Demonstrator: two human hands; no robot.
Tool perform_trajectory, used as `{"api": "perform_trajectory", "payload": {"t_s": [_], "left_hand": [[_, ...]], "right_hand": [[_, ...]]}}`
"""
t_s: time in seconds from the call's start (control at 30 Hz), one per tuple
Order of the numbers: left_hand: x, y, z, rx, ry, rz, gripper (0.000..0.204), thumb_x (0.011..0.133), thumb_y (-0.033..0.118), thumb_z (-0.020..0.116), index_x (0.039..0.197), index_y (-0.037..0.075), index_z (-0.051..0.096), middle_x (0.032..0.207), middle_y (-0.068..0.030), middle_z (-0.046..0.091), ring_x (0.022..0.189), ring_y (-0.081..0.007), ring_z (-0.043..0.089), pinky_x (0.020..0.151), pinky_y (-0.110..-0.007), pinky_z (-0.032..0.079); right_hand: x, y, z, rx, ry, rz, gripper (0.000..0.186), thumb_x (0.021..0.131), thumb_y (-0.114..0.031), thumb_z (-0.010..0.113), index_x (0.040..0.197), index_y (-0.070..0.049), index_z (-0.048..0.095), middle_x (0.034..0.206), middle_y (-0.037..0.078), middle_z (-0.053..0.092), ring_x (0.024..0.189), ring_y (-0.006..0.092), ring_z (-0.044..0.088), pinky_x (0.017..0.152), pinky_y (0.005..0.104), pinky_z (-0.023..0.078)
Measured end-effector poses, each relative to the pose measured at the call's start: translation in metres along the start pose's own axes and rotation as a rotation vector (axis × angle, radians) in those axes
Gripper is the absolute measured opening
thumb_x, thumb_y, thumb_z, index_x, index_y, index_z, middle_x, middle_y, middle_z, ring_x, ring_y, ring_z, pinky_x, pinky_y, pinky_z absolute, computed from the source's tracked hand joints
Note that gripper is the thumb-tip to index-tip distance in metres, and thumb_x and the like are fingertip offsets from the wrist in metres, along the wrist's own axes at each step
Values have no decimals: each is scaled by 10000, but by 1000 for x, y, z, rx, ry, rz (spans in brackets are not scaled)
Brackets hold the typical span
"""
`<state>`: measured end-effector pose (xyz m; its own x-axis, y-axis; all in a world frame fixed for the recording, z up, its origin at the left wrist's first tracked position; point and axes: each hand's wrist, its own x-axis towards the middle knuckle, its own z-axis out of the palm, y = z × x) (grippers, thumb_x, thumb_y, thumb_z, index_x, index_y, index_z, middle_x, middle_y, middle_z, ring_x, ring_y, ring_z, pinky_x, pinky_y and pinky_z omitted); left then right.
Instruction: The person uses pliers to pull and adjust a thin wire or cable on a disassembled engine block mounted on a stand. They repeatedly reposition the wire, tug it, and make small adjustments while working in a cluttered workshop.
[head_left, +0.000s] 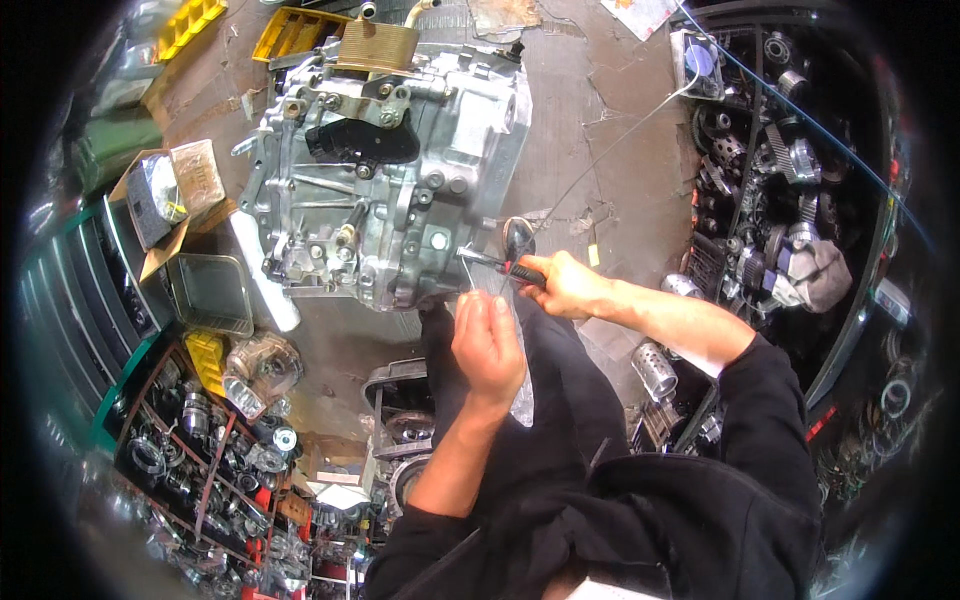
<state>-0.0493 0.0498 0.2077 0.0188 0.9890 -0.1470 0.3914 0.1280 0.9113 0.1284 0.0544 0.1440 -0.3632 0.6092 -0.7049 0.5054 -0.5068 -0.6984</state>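
Centrally, the right hand (562, 285) is grasping the black-and-red handle of a hand tool (526, 272), whose metal end is pointing left. The left hand (488, 345), palm side up, is curling its fingers around the lower end of a thin pale rod (469, 273); whether tool and rod are touching cannot be told. Just beyond both hands, a silver gearbox (415, 200) is resting on the brown floor (640, 150), with a shoe (518, 240) showing near its lower right corner. Clear plastic (523, 400) is hanging below the hands. Farther left, a cardboard box (203, 175) is standing open above a shallow clear tray (250, 322). To the right, a grey cloth (818, 275) is lying among metal gears (785, 150).
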Motion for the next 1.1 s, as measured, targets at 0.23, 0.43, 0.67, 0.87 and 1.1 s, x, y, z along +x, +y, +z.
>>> {"api": "perform_trajectory", "payload": {"t_s": [0.23,0.43,0.67,0.87,1.1], "left_hand": [[-9,4,16,71,44,22,177,1019,2,496,851,-49,520,766,-123,475,702,-266,454,644,-381,401],[-10,9,28,134,88,40,195,1027,21,498,849,-54,512,760,-134,455,666,-281,435,613,-391,387],[-15,14,42,222,75,-33,191,994,22,536,824,-63,514,765,-206,486,740,-396,484,692,-481,418],[-18,16,50,209,150,-113,204,1028,43,474,870,-69,537,813,-192,527,757,-357,522,709,-444,438],[0,18,24,-330,269,-168,332,1095,129,423,770,59,434,768,-22,433,715,-122,394,781,-306,434]], "right_hand": [[11,15,-2,-9,-16,-145,263,926,-124,696,1156,-26,615,714,242,648,692,423,675,626,474,509],[20,20,-17,-92,-76,-250,284,910,-111,686,1162,-4,611,767,267,659,757,454,672,676,492,526],[31,23,-32,-135,-168,-276,315,872,-110,680,1172,-27,632,861,287,692,883,471,690,766,514,551],[30,27,-25,-123,-129,-281,294,873,-116,674,1145,-14,631,860,274,696,870,468,689,767,510,547],[7,31,5,147,-45,-214,427,962,-308,661,1248,5,613,961,304,698,979,464,684,854,522,529]]}}
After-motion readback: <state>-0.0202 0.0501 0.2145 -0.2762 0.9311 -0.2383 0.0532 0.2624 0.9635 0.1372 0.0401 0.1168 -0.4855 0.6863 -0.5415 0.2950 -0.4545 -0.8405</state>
